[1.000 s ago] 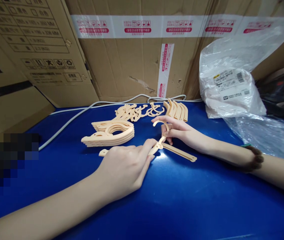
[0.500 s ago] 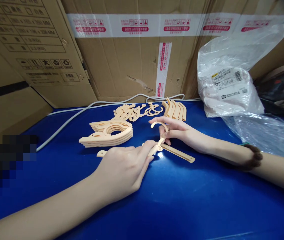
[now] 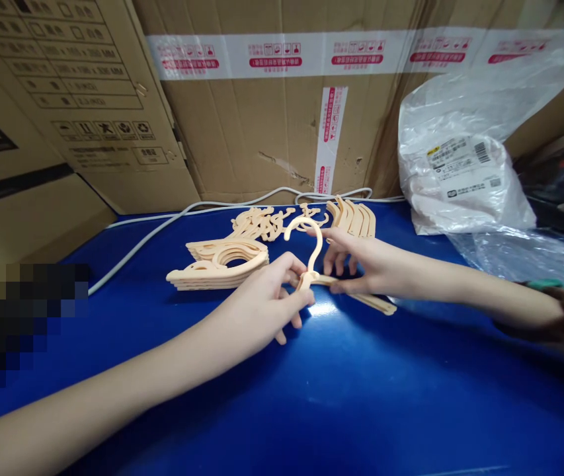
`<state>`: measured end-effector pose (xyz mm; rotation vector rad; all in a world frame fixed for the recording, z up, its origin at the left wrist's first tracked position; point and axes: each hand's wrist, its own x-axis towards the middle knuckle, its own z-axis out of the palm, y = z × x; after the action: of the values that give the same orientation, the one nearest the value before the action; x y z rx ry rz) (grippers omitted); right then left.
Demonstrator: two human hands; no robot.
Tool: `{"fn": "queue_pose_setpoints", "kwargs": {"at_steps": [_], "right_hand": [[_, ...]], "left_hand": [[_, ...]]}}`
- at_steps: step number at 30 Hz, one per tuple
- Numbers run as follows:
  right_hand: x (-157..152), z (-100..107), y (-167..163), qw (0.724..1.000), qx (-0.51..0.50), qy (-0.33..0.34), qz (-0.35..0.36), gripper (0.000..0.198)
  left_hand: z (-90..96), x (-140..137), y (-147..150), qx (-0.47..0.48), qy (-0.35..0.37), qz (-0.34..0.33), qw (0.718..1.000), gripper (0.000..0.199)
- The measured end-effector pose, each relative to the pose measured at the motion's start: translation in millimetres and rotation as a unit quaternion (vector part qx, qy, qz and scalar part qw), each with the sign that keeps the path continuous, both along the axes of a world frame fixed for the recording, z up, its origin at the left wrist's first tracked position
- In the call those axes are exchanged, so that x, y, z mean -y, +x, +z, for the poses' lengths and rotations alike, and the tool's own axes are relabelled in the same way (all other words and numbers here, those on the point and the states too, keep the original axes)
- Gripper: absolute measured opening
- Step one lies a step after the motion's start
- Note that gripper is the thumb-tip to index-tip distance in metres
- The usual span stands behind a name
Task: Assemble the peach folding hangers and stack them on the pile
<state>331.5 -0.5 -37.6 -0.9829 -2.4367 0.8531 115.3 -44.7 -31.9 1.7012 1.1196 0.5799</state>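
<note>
A beige plastic clothes hanger [image 3: 315, 254] stands in front of me with its curved hook upward. My left hand [image 3: 276, 291] pinches it at the joint below the hook, between thumb and fingers. My right hand [image 3: 361, 261] closes thumb and fingers on the hanger's right arm [image 3: 373, 303], which slants down toward the table. The left arm of the hanger is hidden behind my left hand. Close beyond that hand lies a stack of folded beige hangers [image 3: 219, 264].
Loose beige hooks [image 3: 264, 223] and a row of beige hanger arms [image 3: 356, 218] lie at the back of the blue table [image 3: 341, 396]. A grey cable [image 3: 147, 241] runs behind them. Cardboard boxes [image 3: 242, 139] wall off the rear; a clear plastic bag [image 3: 460, 178] stands right.
The hook has swung upright. My right hand has let go of the hook and moved down to the right arm. My left hand has turned and now pinches at the joint.
</note>
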Motion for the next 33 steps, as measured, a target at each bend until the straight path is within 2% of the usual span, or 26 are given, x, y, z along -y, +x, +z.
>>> {"fn": "queue_pose_setpoints", "kwargs": {"at_steps": [2, 5, 11, 21, 26, 30, 33], "right_hand": [[2.7, 3.2, 5.5, 0.998, 0.059, 0.035, -0.012, 0.055], [11.3, 7.1, 12.2, 0.984, 0.148, 0.091, -0.033, 0.041], [24.2, 0.8, 16.6, 0.967, 0.184, 0.166, -0.057, 0.011], [30.6, -6.7, 11.5, 0.952, 0.199, 0.229, -0.050, 0.007], [33.1, -4.8, 12.0, 0.963, 0.157, 0.214, -0.056, 0.011], [35.3, -5.5, 12.5, 0.969, 0.151, 0.180, -0.080, 0.007], [36.9, -9.1, 10.0, 0.964, 0.156, 0.193, -0.092, 0.008]], "left_hand": [[1.0, -4.4, 5.7, 0.036, -0.057, 0.023, 0.997, 0.009], [2.5, -8.8, 12.4, 0.070, -0.094, 0.050, 0.992, 0.017], [-0.7, -14.4, 14.1, 0.116, -0.132, 0.040, 0.984, 0.021], [-8.1, -19.4, 8.5, 0.131, -0.164, 0.003, 0.978, 0.009], [-7.9, -19.5, 7.2, 0.136, -0.173, -0.002, 0.975, 0.012], [-7.6, -20.0, 5.6, 0.137, -0.176, 0.001, 0.975, 0.013], [-7.1, -20.5, 6.3, 0.135, -0.180, 0.011, 0.974, 0.013]]}}
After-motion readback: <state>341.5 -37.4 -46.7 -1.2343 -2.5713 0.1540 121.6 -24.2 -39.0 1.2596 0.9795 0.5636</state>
